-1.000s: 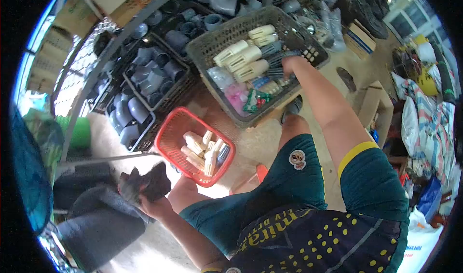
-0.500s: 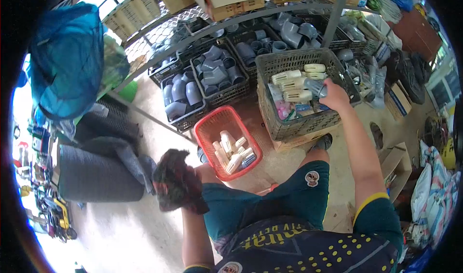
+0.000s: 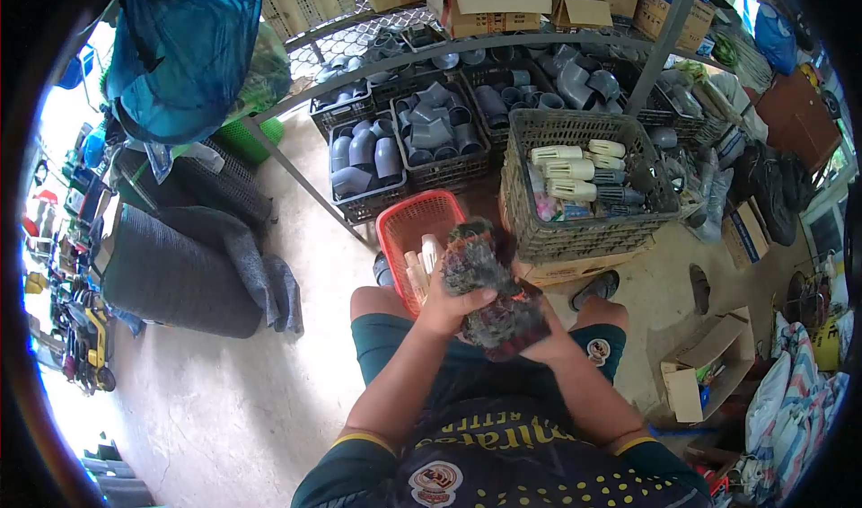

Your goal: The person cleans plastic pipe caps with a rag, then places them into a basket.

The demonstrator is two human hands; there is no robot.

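In front of my lap, a dark, red-patterned cloth [image 3: 489,279] is bunched between both hands. My left hand [image 3: 449,306] is closed on its left side, the thumb lying across the top. My right hand [image 3: 546,339] presses against its lower right side, with its fingers mostly hidden by the cloth. Whether anything is wrapped inside cannot be seen. Just behind is a red plastic basket [image 3: 388,229], partly covered, with cream plastic pieces [image 3: 418,279] in it. A dark crate [image 3: 584,237] at the right holds cream slotted fittings [image 3: 571,189] and grey slotted ones [image 3: 620,195].
Black crates [image 3: 446,178] of grey pipe elbows [image 3: 362,149] stand behind a metal rack bar [image 3: 301,177]. A rolled grey mesh [image 3: 184,274] lies left. An open cardboard box [image 3: 709,364] sits on the floor at right, near a sandal [image 3: 699,286].
My right hand has left the crate, where it held a grey fitting, and come to the cloth. My left hand has brought the cloth rightward to the middle. Grey fittings now lie in the crate.
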